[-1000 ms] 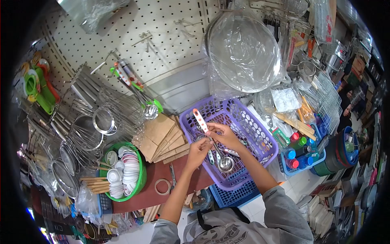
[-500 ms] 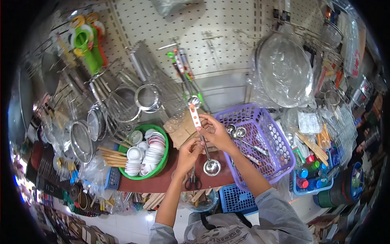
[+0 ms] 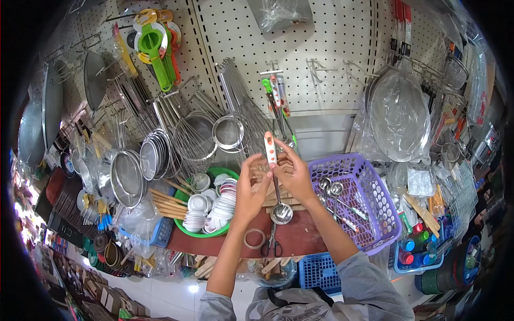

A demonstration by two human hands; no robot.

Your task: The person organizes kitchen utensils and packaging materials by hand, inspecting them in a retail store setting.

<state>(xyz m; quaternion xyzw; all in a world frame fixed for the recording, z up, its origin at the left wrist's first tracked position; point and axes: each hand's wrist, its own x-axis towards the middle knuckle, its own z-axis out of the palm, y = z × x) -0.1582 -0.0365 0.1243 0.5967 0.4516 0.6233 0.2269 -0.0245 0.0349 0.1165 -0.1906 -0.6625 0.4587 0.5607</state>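
Observation:
A ladle (image 3: 281, 214) with a steel bowl and a white handle patterned with orange spots points bowl-down in front of me. My right hand (image 3: 295, 175) has its thumb on the lower handle and its index finger stretched up alongside. From the other side, my left hand (image 3: 250, 187) curls in, thumb and fingertips at the handle. Below the bowl, black-handled scissors (image 3: 272, 247) and a roll of tape (image 3: 254, 238) lie on the reddish-brown tabletop (image 3: 203, 246).
To the right stands a purple basket (image 3: 383, 235) with several ladles inside. A green basin (image 3: 184, 227) of white bowls and spoons sits left. Strainers (image 3: 128, 179) and whisks (image 3: 198, 144) hang from the pegboard (image 3: 321, 43). A blue crate (image 3: 319, 273) is below the table edge.
The ladle's handle has shifted slightly right and its bowl a little up. My left hand has slid up from the steel stem toward the patterned handle. The head view has shifted left.

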